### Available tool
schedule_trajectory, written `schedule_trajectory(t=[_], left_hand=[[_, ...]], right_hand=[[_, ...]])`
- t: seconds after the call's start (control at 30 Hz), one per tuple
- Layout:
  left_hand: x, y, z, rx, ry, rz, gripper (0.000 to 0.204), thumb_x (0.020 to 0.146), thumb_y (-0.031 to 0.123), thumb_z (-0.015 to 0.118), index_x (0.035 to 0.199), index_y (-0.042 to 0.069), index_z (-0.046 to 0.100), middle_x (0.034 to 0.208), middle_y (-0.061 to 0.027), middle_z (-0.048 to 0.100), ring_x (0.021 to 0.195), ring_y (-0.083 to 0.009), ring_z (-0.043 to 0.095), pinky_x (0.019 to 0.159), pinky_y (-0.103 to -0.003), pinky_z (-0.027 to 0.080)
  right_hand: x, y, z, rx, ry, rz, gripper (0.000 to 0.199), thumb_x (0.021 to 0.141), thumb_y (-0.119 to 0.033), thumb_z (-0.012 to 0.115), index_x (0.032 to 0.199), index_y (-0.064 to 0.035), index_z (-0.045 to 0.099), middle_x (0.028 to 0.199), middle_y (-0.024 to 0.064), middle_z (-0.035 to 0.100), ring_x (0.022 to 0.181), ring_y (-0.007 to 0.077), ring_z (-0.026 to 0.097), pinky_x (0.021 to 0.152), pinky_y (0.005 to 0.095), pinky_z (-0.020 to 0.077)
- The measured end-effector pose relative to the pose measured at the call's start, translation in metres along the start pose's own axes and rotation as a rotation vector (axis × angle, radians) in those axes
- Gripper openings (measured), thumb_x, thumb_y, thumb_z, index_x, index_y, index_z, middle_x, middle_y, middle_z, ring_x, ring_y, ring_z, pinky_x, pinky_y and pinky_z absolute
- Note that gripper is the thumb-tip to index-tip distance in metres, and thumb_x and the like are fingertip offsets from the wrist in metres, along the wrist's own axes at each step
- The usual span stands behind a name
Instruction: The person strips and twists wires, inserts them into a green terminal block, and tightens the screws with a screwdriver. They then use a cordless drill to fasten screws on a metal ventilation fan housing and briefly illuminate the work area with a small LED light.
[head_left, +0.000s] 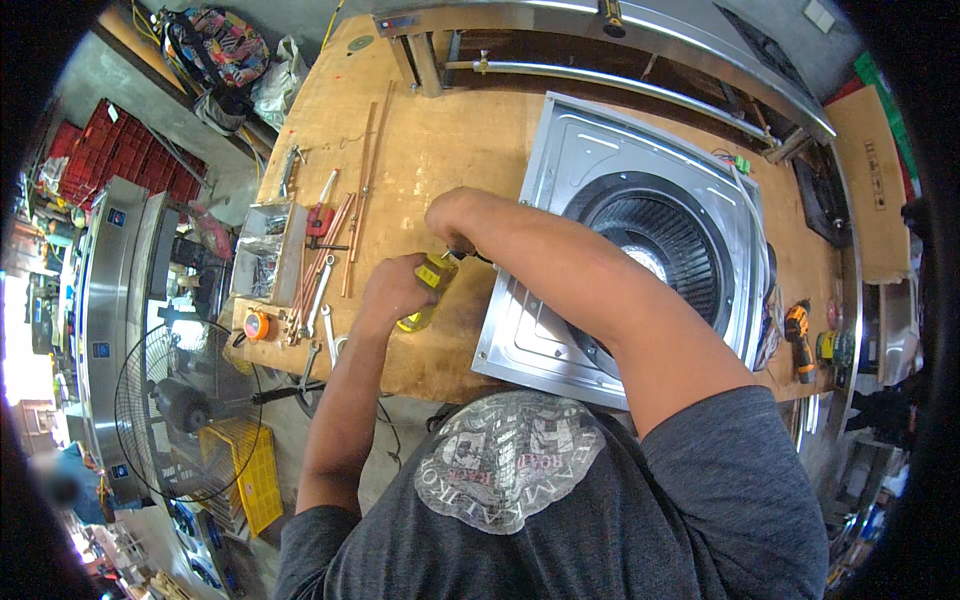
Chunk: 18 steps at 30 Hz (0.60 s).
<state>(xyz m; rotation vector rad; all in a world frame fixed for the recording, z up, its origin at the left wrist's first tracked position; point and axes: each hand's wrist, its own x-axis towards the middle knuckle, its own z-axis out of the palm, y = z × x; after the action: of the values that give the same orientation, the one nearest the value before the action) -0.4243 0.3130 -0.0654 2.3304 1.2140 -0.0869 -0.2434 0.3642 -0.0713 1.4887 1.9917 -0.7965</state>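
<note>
My left hand (392,287) is wrapped round a yellow hand-held tool (436,271) above the wooden bench. A small dark and shiny end shows at the tool's upper right, and its exact kind is not clear. Close against that end, my right hand (462,218) bends down with its fingers curled. What those fingers grip is mostly hidden under the hand, though a bit of black shows below them. Beneath my right forearm lies a square silver metal panel (590,143) with a round dark blower wheel (690,245) set in it.
Left on the bench (430,130) are copper pipes (352,235), wrenches (320,296), a compartment box (268,252) and an orange tape measure (257,324). An orange-black drill (799,340) lies far right. A long steel hood (700,50) spans the back. A floor fan (187,410) stands left.
</note>
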Motion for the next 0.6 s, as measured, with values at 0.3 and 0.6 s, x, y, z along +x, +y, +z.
schedule_trajectory(t=[0.3, 0.6], left_hand=[[0.005, -0.005, 0.002, 0.036, -0.037, 0.037, 0.056, 0.062, 0.029, 0.078, 0.114, 0.013, 0.071, 0.092, -0.0222, 0.071, 0.09, -0.0396, 0.069, 0.081, -0.046, 0.055], [0.005, -0.015, 0.012, -0.081, -0.078, 0.07, 0.052, 0.062, 0.034, 0.079, 0.106, 0.009, 0.071, 0.089, -0.0224, 0.071, 0.087, -0.0406, 0.068, 0.078, -0.048, 0.055]], right_hand=[[-0.002, -0.007, 0.002, -0.076, 0.035, -0.058, 0.021, 0.061, -0.013, 0.087, 0.079, -0.0079, 0.079, 0.085, 0.0138, 0.075, 0.075, 0.0274, 0.071, 0.066, 0.0419, 0.0555], [-0.019, -0.018, -0.004, -0.136, 0.058, -0.099, 0.022, 0.06, -0.013, 0.087, 0.081, -0.0082, 0.079, 0.085, 0.0137, 0.075, 0.077, 0.0283, 0.071, 0.07, 0.0415, 0.0563]])
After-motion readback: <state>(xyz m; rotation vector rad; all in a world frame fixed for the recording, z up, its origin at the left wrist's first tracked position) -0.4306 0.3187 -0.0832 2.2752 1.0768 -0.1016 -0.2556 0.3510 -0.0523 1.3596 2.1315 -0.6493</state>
